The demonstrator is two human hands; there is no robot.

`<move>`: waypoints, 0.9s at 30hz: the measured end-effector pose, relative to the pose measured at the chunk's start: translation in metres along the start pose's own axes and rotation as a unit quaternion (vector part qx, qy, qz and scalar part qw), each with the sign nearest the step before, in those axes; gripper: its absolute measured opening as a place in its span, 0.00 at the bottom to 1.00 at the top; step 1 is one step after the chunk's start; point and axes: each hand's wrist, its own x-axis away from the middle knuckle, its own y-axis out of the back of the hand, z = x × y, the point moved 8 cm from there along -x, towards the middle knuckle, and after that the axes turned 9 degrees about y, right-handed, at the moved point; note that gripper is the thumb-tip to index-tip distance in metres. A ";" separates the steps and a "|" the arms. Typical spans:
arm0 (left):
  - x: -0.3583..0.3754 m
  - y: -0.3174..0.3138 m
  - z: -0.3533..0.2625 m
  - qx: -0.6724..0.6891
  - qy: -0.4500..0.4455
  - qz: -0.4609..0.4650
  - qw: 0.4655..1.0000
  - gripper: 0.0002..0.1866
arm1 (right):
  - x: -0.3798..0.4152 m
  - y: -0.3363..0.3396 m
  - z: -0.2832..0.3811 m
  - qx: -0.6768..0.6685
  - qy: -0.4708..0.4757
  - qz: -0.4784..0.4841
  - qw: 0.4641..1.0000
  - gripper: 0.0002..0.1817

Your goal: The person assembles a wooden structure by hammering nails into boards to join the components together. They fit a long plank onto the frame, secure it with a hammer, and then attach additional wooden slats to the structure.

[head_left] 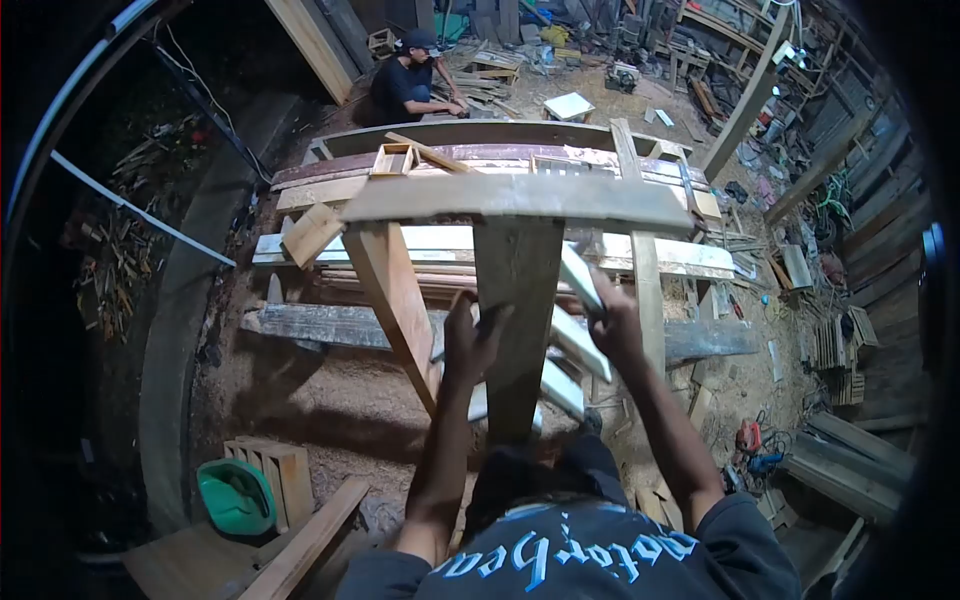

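A wide wooden board (517,320) stands in front of me, its top meeting a long crosswise plank (520,196). My left hand (472,342) is closed on the board's left edge, thumb across its near face. At the right, my right hand (614,322) is wrapped round a pale slat (580,274), its fingers partly blurred. Two more pale slats (580,343) slope down beside the board, below that hand. An orange-brown timber leg (390,300) slants down from the plank's left part. Whether the slats are fixed to the board is hidden.
Stacked planks (300,190) lie behind, with a small wooden box (394,160) on top. Farther back, another person (405,85) crouches by timber. A green container (236,497) sits lower left; a red power tool (750,436) lies lower right. Sawdust covers the floor.
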 end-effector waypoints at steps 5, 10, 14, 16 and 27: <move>-0.005 0.003 -0.078 -0.071 -0.064 -0.022 0.995 0.20 | -0.037 0.050 0.021 0.046 0.057 -0.045 0.996 0.25; -0.015 -0.011 -0.097 0.024 -0.178 -0.027 0.983 0.19 | -0.058 0.072 0.022 0.047 0.078 -0.103 0.990 0.22; -0.018 -0.027 -0.063 -0.020 -0.157 -0.009 0.987 0.17 | -0.039 0.051 -0.014 0.050 0.116 -0.137 0.983 0.23; -0.028 -0.038 -0.035 -0.052 -0.161 0.013 0.985 0.16 | -0.028 0.032 -0.038 0.054 0.161 -0.169 0.971 0.25; -0.042 -0.067 0.027 0.025 -0.175 0.099 0.979 0.14 | 0.008 -0.016 -0.096 0.090 0.128 -0.126 0.980 0.29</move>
